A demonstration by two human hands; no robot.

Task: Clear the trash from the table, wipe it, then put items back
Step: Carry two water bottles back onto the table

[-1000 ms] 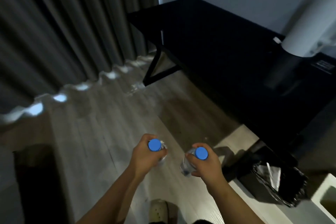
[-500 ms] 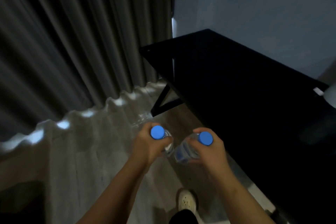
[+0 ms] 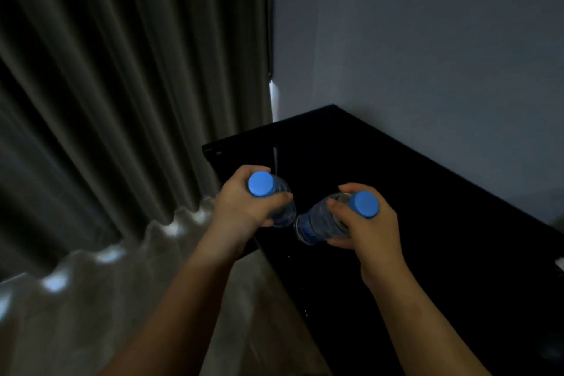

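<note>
Left bottle (image 3: 282,210) and right bottle (image 3: 317,223) held over the black table (image 3: 442,238) corner, mid-frame.
Both are clear plastic with blue caps (image 3: 260,184). The right one tilts, its base toward the left one, almost touching. The left hand (image 3: 241,207) has its fingers curled round the left bottle's neck, and the right hand (image 3: 372,232) grips the right bottle's shoulder. A curtain (image 3: 122,85) fills the left of the frame.

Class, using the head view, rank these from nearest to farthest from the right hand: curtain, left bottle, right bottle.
1. Right bottle, gripped in the right hand.
2. Left bottle, just left, in the left hand.
3. Curtain, far left.
</note>
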